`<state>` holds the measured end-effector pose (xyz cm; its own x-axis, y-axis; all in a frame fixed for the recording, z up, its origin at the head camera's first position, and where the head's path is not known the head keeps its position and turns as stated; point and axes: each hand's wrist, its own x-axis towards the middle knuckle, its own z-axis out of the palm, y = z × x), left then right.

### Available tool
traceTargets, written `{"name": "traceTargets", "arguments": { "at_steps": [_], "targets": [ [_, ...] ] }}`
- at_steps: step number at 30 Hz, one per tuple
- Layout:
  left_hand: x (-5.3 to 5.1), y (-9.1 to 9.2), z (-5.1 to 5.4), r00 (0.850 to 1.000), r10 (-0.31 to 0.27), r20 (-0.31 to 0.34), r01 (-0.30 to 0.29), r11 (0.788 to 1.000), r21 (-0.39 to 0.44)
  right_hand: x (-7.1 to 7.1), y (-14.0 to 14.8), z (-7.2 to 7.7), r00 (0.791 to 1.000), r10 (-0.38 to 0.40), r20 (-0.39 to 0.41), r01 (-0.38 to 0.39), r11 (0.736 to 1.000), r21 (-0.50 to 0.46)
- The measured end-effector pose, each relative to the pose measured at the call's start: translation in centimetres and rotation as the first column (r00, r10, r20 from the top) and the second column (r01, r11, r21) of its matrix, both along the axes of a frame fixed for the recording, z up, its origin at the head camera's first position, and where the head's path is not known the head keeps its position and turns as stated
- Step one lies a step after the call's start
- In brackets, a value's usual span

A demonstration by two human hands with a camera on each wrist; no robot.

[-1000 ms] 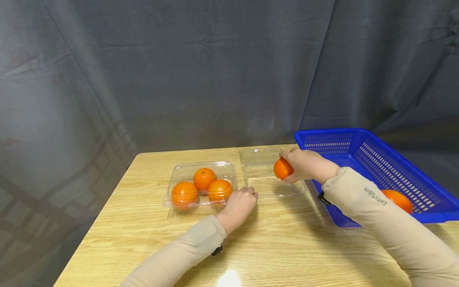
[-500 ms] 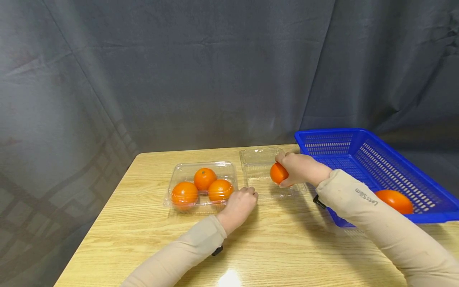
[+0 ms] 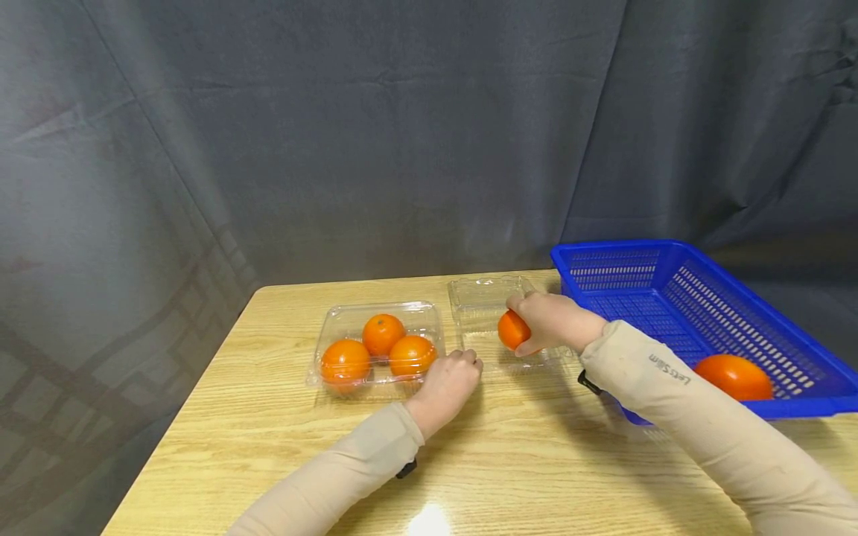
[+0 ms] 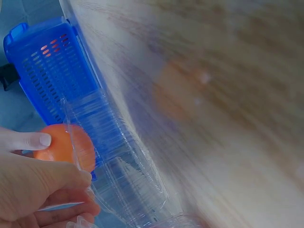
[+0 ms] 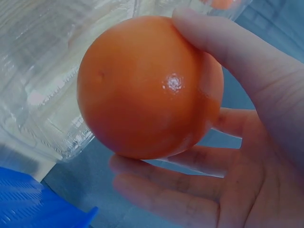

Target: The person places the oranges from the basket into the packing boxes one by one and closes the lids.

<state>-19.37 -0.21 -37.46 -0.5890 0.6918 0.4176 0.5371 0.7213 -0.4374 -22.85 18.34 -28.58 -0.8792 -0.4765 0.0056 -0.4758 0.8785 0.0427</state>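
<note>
The head view looks forward and down across the counter (image 3: 268,447) at the dark curtain (image 3: 375,134), far enough back to show the left hand (image 3: 447,385), right hand (image 3: 556,321) and blue basket (image 3: 606,253) together; the left wrist view, turned sideways, sits low and close, facing past the left hand toward the basket; the right wrist view is nearest, facing an orange (image 5: 149,88) across the right palm; the wrist views share orange, basket and clear container (image 3: 481,331).
</note>
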Motion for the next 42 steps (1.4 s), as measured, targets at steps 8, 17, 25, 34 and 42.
{"name": "traceTargets", "arguments": {
  "at_steps": [8, 17, 25, 34, 42],
  "targets": [
    [0.0, 0.0, -0.1, 1.000, 0.002, 0.000, -0.002, 1.000, 0.001, -0.2, -0.5, -0.6, 1.000, -0.008, 0.021, 0.007, 1.000, 0.016],
    [0.0, 0.0, -0.1, 1.000, 0.007, 0.016, -0.007, 1.000, -0.006, -0.5, -0.8, -1.3, 0.999, 0.038, -0.004, -0.038, 0.999, 0.022],
    [0.0, 0.0, -0.1, 1.000, 0.006, 0.010, -0.006, 1.000, -0.003, -0.6, -1.3, -1.6, 0.999, 0.045, 0.005, -0.045, 0.999, 0.017],
    [-0.1, 0.0, -0.1, 1.000, 0.012, 0.008, -0.012, 1.000, -0.012, -0.8, -1.8, -1.8, 0.999, 0.013, 0.044, -0.014, 1.000, 0.024],
    [-0.1, 0.0, -0.1, 1.000, 0.013, 0.003, -0.013, 1.000, -0.014, -1.0, -2.1, -2.2, 0.999, 0.041, 0.029, -0.042, 0.999, 0.014]
  ]
}}
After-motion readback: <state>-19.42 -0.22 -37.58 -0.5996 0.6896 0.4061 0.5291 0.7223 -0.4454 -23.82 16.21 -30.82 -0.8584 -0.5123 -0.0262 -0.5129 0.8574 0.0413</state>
